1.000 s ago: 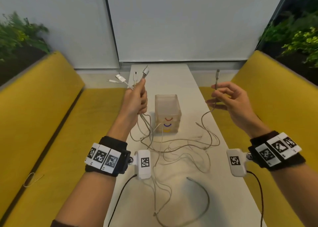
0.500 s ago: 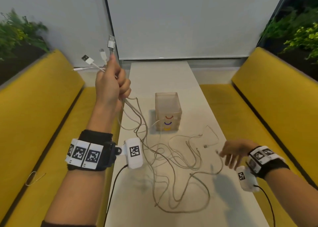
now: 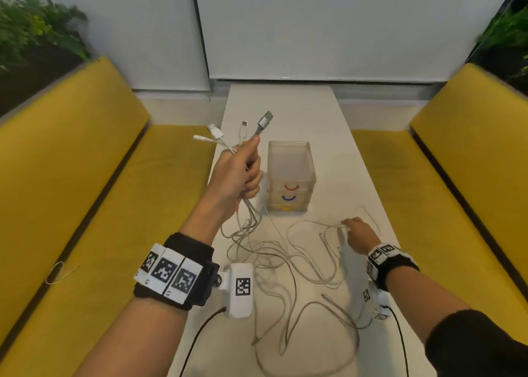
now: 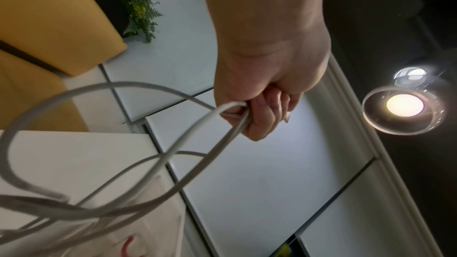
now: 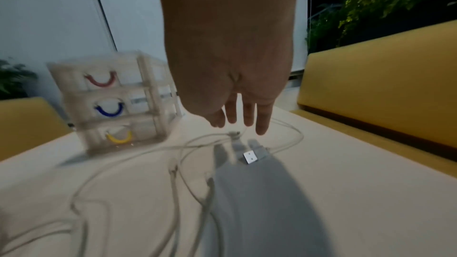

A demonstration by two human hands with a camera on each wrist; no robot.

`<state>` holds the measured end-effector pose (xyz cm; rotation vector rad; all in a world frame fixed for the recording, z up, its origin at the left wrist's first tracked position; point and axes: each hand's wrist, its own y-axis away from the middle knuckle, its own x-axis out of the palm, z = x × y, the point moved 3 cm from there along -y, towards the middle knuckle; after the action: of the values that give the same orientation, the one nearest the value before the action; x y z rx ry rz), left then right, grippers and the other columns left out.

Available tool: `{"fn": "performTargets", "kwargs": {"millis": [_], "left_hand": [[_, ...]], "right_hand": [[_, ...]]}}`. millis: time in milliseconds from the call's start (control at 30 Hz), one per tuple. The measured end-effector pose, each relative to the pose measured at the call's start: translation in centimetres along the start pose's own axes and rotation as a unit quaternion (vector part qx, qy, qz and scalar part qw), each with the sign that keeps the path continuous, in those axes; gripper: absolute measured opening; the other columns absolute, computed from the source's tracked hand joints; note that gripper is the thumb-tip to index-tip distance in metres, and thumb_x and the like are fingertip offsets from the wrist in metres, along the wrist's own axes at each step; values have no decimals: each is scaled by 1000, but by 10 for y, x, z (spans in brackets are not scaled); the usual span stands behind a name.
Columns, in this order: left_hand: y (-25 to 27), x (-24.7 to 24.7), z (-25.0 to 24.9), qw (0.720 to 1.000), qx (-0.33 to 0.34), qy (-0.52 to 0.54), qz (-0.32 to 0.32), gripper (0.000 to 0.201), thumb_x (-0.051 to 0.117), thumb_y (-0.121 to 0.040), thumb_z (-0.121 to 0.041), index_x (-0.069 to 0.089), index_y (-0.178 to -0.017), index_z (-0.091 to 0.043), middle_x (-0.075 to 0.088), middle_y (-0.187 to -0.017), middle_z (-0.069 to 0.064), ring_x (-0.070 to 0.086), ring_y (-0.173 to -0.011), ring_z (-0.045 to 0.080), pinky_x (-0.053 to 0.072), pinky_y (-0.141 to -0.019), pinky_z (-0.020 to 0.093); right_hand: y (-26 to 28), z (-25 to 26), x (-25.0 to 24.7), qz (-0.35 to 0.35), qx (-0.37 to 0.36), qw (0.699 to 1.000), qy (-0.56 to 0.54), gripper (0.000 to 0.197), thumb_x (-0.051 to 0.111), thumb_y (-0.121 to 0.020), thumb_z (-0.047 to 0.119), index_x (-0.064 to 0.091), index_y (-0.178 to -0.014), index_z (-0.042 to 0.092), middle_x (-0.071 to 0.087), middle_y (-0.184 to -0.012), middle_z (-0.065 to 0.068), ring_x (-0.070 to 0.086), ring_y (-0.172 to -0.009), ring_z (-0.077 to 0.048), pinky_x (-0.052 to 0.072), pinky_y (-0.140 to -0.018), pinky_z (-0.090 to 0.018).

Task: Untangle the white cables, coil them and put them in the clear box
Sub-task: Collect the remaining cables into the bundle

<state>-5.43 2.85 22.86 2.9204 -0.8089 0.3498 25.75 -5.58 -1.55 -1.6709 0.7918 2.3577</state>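
My left hand [image 3: 243, 171] is raised left of the clear box [image 3: 291, 159] and grips a bundle of white cables in a fist [image 4: 262, 108]. Several plug ends [image 3: 264, 121] stick up out of it. The cables hang from the fist into a loose tangle [image 3: 285, 262] on the white table [image 3: 285, 105]. My right hand [image 3: 357, 232] is low over the table right of the tangle. Its fingers [image 5: 262, 124] point straight down just above a cable end [image 5: 235, 133] and hold nothing. The box [image 5: 111, 105] has three drawers with red, blue and yellow handles.
Yellow benches run along both sides of the narrow table [image 3: 85, 176] [image 3: 457, 176]. A small wire loop [image 3: 58, 272] lies on the left bench. White blinds close off the table's far end. Cable loops trail to the near table edge [image 3: 300, 348].
My left hand came down from high at the left, nearer the box, still gripping the bundle. My right hand moved forward along the table toward a cable end.
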Motion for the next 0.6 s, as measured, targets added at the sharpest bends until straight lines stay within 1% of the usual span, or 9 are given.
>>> {"fn": "performTargets", "kwargs": {"millis": [100, 167, 233, 300, 367, 433, 500, 567, 600], "left_hand": [[-4, 0, 15, 1000, -10, -8, -2, 46, 47, -105, -33, 33, -63, -19, 24, -50, 2, 19, -37, 11, 16, -37, 19], [-6, 0, 23, 1000, -16, -11, -3, 45, 47, -105, -35, 35, -65, -19, 27, -54, 3, 22, -39, 11, 17, -38, 19], [-7, 0, 28, 1000, -18, -13, -1, 44, 47, -105, -39, 36, -68, -19, 29, -59, 2, 25, -43, 11, 16, -39, 19], [-5, 2, 32, 999, -21, -25, 3, 41, 46, -105, -42, 36, -71, -20, 27, -60, 0, 23, -47, 11, 14, -40, 20], [-2, 5, 35, 999, -18, -43, 17, 39, 44, -105, -45, 35, -74, -22, 23, -61, 0, 18, -48, 12, 15, -39, 20], [2, 7, 37, 997, -8, -71, 35, 38, 42, -105, -44, 36, -74, -24, 21, -61, 1, 17, -46, 12, 17, -38, 20], [5, 9, 37, 994, 3, -97, 48, 36, 41, -107, -41, 41, -75, -23, 21, -59, -1, 19, -44, 10, 24, -36, 21], [9, 10, 37, 991, 8, -119, 67, 33, 41, -107, -38, 56, -79, -31, 20, -58, -2, 20, -42, 9, 38, -38, 25], [10, 10, 37, 989, 8, -128, 73, 33, 42, -107, -39, 59, -79, -32, 20, -58, 0, 20, -42, 9, 45, -41, 28]], "right_hand": [[-22, -11, 14, -4, -8, 1000, 24, 53, 41, -98, 8, 37, -151, 15, 33, -157, -20, 40, -140, -34, 35, -113, -39], [-31, -16, 23, -15, -11, 998, 57, 50, 39, -100, 14, 41, -149, 22, 38, -153, -19, 44, -133, -38, 40, -108, -41], [-35, -17, 26, -67, -10, 996, 54, 40, 46, -99, 15, 58, -136, 20, 51, -133, -21, 52, -113, -40, 48, -94, -41], [-35, -15, 28, -120, -1, 992, 29, 25, 57, -94, 12, 71, -114, 10, 51, -114, -23, 55, -97, -40, 51, -81, -39], [-31, -14, 33, -134, 14, 991, 29, 15, 64, -90, 9, 74, -101, 6, 49, -106, -20, 54, -92, -38, 52, -77, -38], [-22, -10, 31, -144, 7, 989, 33, 14, 67, -89, 14, 76, -96, 9, 52, -104, -17, 52, -97, -36, 52, -78, -39], [-11, -5, 19, -151, -10, 987, 57, 16, 66, -90, 25, 78, -97, 17, 60, -103, -12, 53, -102, -32, 52, -78, -40], [-1, 3, 0, -152, -30, 985, 71, 20, 64, -91, 31, 79, -98, 20, 70, -99, -8, 60, -99, -29, 52, -77, -37], [4, 9, -11, -144, -44, 987, 55, 22, 63, -92, 32, 79, -98, 18, 73, -97, -7, 63, -94, -27, 51, -75, -34]]}}
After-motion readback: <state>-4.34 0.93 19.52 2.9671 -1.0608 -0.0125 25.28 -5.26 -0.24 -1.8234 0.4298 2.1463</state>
